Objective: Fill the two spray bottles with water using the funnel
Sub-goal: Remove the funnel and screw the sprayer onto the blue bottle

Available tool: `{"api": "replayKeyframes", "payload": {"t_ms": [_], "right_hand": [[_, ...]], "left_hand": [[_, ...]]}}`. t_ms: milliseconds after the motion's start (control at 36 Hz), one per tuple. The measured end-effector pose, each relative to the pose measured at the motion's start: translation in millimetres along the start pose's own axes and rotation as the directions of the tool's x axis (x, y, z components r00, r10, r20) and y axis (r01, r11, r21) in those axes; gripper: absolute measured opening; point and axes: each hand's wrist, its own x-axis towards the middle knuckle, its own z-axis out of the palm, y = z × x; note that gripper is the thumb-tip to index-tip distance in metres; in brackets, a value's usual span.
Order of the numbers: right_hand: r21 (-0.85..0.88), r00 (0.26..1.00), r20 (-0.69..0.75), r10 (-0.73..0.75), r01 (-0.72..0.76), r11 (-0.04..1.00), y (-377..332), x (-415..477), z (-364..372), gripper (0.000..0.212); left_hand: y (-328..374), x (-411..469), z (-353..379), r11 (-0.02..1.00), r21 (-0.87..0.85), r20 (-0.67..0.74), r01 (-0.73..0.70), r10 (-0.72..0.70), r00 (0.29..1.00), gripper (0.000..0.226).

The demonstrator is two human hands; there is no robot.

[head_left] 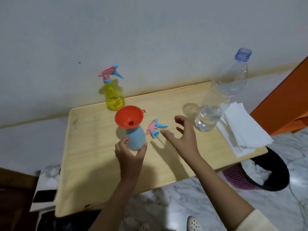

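A blue spray bottle (135, 139) stands mid-table with an orange funnel (129, 118) seated in its neck. My left hand (130, 155) grips the blue bottle's base. Its detached pink-and-blue spray head (155, 128) lies just right of it. My right hand (182, 135) hovers with fingers spread, holding nothing, between the spray head and a large clear water bottle (221, 95) that stands uncapped with water in its lower part. A yellow spray bottle (114, 95), spray head screwed on, stands at the table's back edge near the wall.
The light wooden table (100, 164) stands against a white wall. A stack of white paper napkins (241, 130) lies at its right edge. Below the right corner sits a purple mesh bin (241, 179) with a black liner. An orange panel (283, 100) rises at far right.
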Motion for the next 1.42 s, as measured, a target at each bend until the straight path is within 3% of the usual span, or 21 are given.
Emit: {"api": "replayKeyframes", "payload": {"t_ms": [139,222,278,333,583,833,1111,1417], "right_hand": [[-0.073,0.985,0.168,-0.048,0.061,0.995,-38.8,11.8,50.7,0.092],[-0.116,0.974,0.221,-0.046,0.073,0.991,-50.3,16.0,74.2,0.105],[-0.144,0.970,0.238,-0.045,0.081,0.986,-54.4,17.4,84.5,0.107],[-0.159,0.974,0.227,-0.029,0.067,0.985,-57.0,18.6,91.1,0.106],[-0.148,0.978,0.207,-0.007,0.038,0.988,-63.7,22.6,92.2,0.096],[-0.071,0.996,0.031,-0.085,0.087,0.994,-78.1,40.2,42.7,0.092],[-0.272,0.966,-0.050,0.252,-0.256,0.928,22.3,70.4,-14.0,0.101],[-0.378,0.956,0.055,0.289,-0.248,0.892,69.6,87.9,-11.2,0.101]], "left_hand": [[-19.8,39.0,-17.8,0.997,-0.071,0.156,0.034,-0.023,0.987,0.092],[-26.6,59.0,-15.8,0.994,-0.101,0.327,0.044,-0.008,0.945,0.074],[-34.5,68.0,-12.1,0.989,-0.137,0.383,0.052,0.005,0.924,0.059],[-39.9,71.1,-9.7,0.987,-0.144,0.416,0.075,-0.008,0.909,0.057],[-38.4,68.4,-7.0,0.982,-0.179,0.391,0.065,0.010,0.920,0.049],[-43.4,66.9,-8.8,0.993,-0.114,0.422,0.034,0.018,0.906,0.078],[-40.0,62.6,-5.1,0.992,-0.116,0.376,0.039,0.008,0.926,0.082],[-43.8,56.9,-3.1,0.990,-0.142,0.341,0.015,0.035,0.939,0.071]]}}
